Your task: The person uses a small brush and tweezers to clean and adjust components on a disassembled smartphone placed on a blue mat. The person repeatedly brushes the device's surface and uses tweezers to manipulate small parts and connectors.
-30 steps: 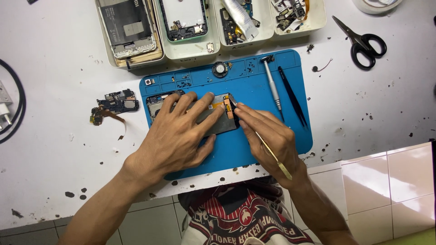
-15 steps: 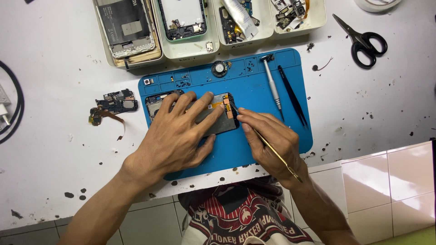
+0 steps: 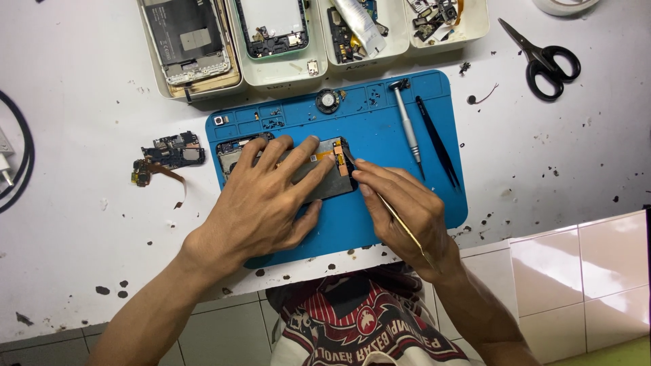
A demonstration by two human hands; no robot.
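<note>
On the blue mat (image 3: pixel 393 129) at the bench's middle lies an opened phone (image 3: pixel 319 173). Left hand (image 3: pixel 261 203) presses flat on it, fingers spread, clasping nothing. Right hand (image 3: pixel 407 210), at the phone's 3 o'clock, pinches a thin brass-coloured tool (image 3: pixel 400 227), tip at the phone's right edge. Screwdriver (image 3: pixel 407 129) and black pick (image 3: pixel 437 142) rest at 2 o'clock.

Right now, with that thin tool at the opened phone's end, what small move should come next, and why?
Probably a gentle lift with the thin brass-coloured tool, since the right hand holds its tip at the orange end of the opened phone while the left hand presses it flat.
</note>
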